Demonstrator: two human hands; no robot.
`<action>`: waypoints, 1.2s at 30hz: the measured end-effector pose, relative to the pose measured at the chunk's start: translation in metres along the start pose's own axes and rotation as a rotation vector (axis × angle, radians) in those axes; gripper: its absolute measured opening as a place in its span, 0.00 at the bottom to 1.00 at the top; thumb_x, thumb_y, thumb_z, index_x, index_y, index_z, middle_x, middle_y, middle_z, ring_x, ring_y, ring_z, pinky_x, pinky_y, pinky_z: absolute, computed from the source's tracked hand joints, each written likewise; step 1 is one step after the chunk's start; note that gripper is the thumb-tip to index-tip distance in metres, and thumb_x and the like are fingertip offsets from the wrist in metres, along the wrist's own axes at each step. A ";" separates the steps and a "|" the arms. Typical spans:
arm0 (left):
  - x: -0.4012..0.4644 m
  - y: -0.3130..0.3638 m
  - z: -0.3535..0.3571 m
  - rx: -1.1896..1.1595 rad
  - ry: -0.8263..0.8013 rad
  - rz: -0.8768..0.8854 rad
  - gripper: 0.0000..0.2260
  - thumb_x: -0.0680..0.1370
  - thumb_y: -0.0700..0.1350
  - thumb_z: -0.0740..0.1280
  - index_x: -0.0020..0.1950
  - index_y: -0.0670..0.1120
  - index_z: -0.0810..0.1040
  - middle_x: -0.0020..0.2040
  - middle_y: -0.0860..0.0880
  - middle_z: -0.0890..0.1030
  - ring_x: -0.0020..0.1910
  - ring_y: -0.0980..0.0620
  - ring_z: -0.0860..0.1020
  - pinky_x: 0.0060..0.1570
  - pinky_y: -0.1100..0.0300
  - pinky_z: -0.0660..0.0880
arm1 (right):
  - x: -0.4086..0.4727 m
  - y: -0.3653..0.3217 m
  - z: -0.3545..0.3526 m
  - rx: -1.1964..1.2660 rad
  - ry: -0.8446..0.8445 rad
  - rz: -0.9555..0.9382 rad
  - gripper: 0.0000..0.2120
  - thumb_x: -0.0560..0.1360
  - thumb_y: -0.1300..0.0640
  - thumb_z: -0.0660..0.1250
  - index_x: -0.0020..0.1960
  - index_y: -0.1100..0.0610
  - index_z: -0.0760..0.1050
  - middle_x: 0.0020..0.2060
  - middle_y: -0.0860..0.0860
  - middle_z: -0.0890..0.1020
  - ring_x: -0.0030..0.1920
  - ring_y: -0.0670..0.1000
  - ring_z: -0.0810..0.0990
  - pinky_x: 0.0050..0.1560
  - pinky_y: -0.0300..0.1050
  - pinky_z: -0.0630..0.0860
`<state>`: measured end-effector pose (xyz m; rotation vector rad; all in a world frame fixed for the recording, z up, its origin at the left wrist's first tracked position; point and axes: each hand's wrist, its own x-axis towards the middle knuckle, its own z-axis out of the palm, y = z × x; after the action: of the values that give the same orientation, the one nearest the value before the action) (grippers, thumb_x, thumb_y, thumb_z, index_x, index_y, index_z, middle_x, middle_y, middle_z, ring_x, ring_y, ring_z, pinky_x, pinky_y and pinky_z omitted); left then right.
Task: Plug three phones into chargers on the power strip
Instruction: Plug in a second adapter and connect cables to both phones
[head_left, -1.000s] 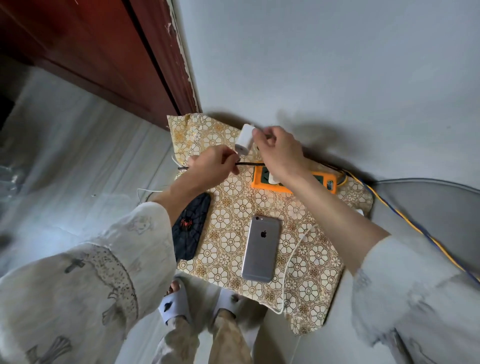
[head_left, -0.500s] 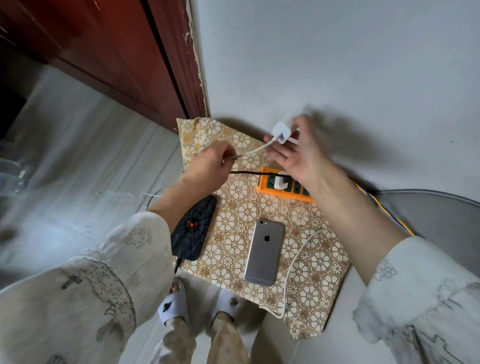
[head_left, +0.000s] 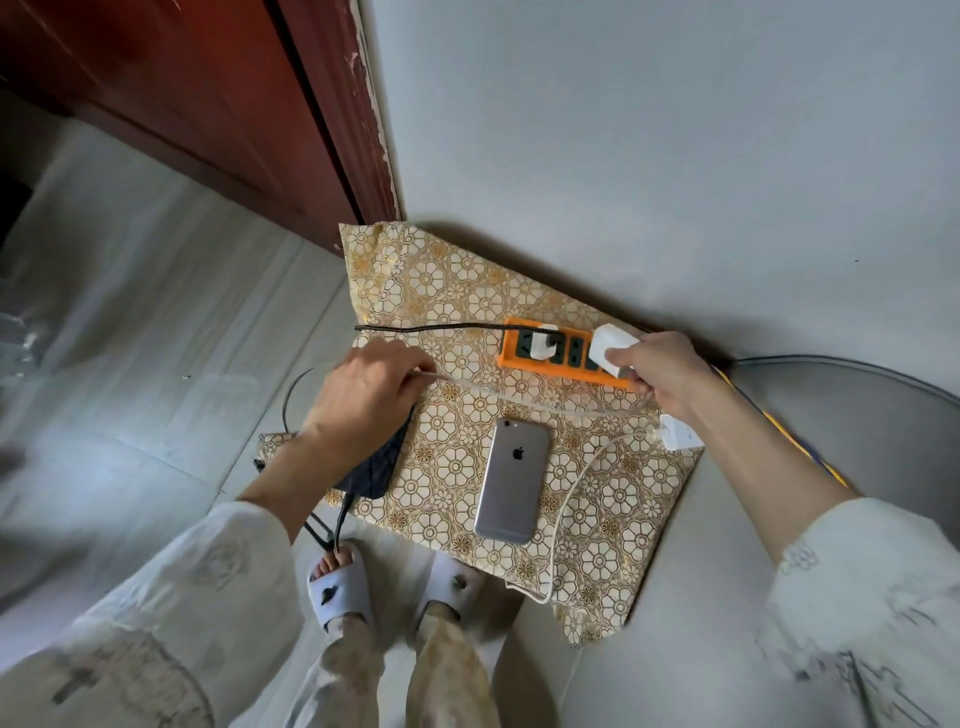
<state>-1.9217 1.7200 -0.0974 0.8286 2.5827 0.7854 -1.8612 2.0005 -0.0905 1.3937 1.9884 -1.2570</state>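
An orange power strip (head_left: 519, 358) lies on a gold flower-patterned cloth (head_left: 447, 291) by the wall. One small white charger (head_left: 543, 347) with a black cable (head_left: 426, 327) sits in it. My right hand (head_left: 660, 371) is shut on a second white charger (head_left: 613, 349) at the strip's right end. My left hand (head_left: 369, 387) pinches that charger's white cable (head_left: 519, 400). A silver phone (head_left: 513, 486) lies face down on the cloth. A dark-cased phone (head_left: 379, 467) lies half under my left wrist with a black cable in it. A third white charger (head_left: 678, 439) lies under my right forearm.
A dark red door (head_left: 218, 104) stands at the upper left beside the pale wall (head_left: 649, 156). A grey curved seat edge (head_left: 857, 395) is at the right, with a yellow-and-blue cord running along it. My slippered feet (head_left: 389, 587) stand on the floor below the cloth.
My right hand has carried the white charger down from above the cloth to the right end of the power strip. My left hand has slid along the white cable, now stretched between both hands.
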 end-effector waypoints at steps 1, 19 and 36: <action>-0.002 0.003 0.002 -0.012 0.001 0.019 0.07 0.76 0.44 0.64 0.48 0.43 0.80 0.43 0.45 0.82 0.42 0.47 0.79 0.43 0.49 0.79 | 0.000 0.002 -0.001 -0.065 -0.013 -0.039 0.15 0.72 0.62 0.67 0.55 0.69 0.74 0.33 0.54 0.74 0.28 0.50 0.68 0.29 0.42 0.64; -0.035 -0.011 0.013 -0.122 -0.138 -0.113 0.07 0.74 0.38 0.67 0.51 0.42 0.79 0.46 0.45 0.83 0.44 0.48 0.79 0.50 0.52 0.77 | 0.006 -0.018 0.011 -0.610 0.019 -0.257 0.11 0.75 0.51 0.63 0.46 0.58 0.77 0.51 0.62 0.81 0.51 0.60 0.79 0.49 0.45 0.72; -0.052 -0.016 0.017 -0.106 -0.103 -0.140 0.06 0.72 0.42 0.70 0.45 0.41 0.83 0.41 0.44 0.83 0.40 0.46 0.80 0.43 0.52 0.77 | 0.007 -0.037 0.041 -0.538 0.260 -0.193 0.08 0.72 0.60 0.68 0.37 0.60 0.72 0.43 0.61 0.83 0.44 0.59 0.82 0.38 0.44 0.73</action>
<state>-1.8801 1.6843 -0.1142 0.6326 2.4544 0.8083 -1.9040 1.9659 -0.1005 1.1549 2.4436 -0.5483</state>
